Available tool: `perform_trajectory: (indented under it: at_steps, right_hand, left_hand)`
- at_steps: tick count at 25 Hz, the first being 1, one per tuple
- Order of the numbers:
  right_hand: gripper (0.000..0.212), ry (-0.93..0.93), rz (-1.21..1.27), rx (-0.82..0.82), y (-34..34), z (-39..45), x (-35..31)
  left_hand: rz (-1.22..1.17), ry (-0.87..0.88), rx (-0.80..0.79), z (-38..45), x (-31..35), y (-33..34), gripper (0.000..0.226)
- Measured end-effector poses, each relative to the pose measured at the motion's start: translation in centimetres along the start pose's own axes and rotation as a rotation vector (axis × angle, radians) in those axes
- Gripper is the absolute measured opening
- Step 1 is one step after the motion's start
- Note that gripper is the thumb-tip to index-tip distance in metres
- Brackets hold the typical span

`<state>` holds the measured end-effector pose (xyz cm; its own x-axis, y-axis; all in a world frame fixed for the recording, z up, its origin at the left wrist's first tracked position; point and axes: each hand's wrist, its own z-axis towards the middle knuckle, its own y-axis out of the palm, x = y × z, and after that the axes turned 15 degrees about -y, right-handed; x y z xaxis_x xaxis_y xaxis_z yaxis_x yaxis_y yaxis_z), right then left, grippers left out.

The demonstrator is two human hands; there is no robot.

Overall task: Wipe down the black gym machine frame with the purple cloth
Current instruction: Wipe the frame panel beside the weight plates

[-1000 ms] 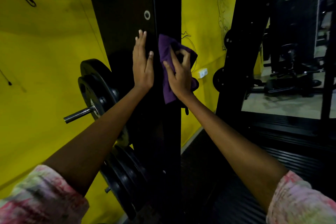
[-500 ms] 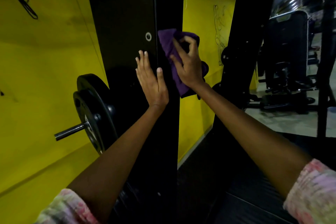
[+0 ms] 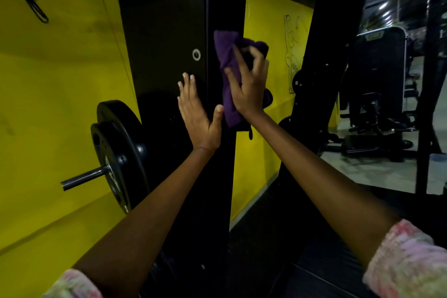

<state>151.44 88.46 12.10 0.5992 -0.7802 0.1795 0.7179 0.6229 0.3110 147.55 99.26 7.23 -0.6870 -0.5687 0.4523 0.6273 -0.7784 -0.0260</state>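
Two hands work on the black gym machine frame (image 3: 169, 19), a tall upright post in the middle of the scene. The right hand (image 3: 249, 89) grips the purple cloth (image 3: 229, 60), its fingers (image 3: 260, 55) curled into the bunched fabric and pressing it against the post's right-hand face, just right of a small silver ring fitting (image 3: 196, 54). The cloth hangs down past the wrist. The left hand (image 3: 199, 116) lies flat on the post's near face, fingers straight and released, holding nothing, just left of the cloth. To the left, black weight plates (image 3: 113, 147) sit on a steel peg (image 3: 84, 178) in front of a yellow wall (image 3: 55, 80). Further black gym machines (image 3: 377, 94) stand far right.
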Motion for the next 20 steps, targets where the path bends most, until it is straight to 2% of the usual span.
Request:
perform_trajectory:
  at_steps: [2,4,8,9,10,13,14,18,20]
  right_hand:
    - [0.043,0.179,-0.05,0.083,0.7,2.9,0.0]
    - [0.043,0.2,-0.006,0.13,0.7,4.4,-1.2]
    - [0.043,-0.092,-0.018,-0.009,-0.2,1.6,-1.3]
    - [0.043,-0.11,-0.03,-0.032,-0.3,1.9,-0.4]
    - [0.043,-0.056,-0.021,-0.034,-0.2,2.8,0.2]
    - [0.049,0.273,0.125,0.055,0.4,6.7,0.4]
    - [0.049,0.288,0.119,0.08,0.4,7.0,0.0]
    - [0.043,-0.038,0.03,0.003,-0.7,3.8,-0.8]
    - [0.042,-0.036,0.066,-0.009,-0.6,4.2,0.3]
  left_hand:
    - [-0.002,-0.019,0.0,0.0,0.0,0.0,0.096]
    - [-0.021,-0.047,0.013,0.1,0.2,-0.1,0.091]
    - [-0.005,-0.109,0.049,0.2,0.9,-0.4,0.088]
    - [0.021,-0.116,0.061,0.5,1.2,-0.6,0.09]
    - [0.04,-0.103,0.071,1.3,1.8,-0.7,0.091]
    - [0.022,-0.011,0.103,5.4,5.2,-0.5,0.089]
    - [0.008,0.011,0.111,6.8,6.4,-0.2,0.09]
    - [-0.03,0.048,0.089,8.7,7.7,0.7,0.094]
    - [-0.036,0.059,0.068,8.7,7.3,0.7,0.093]
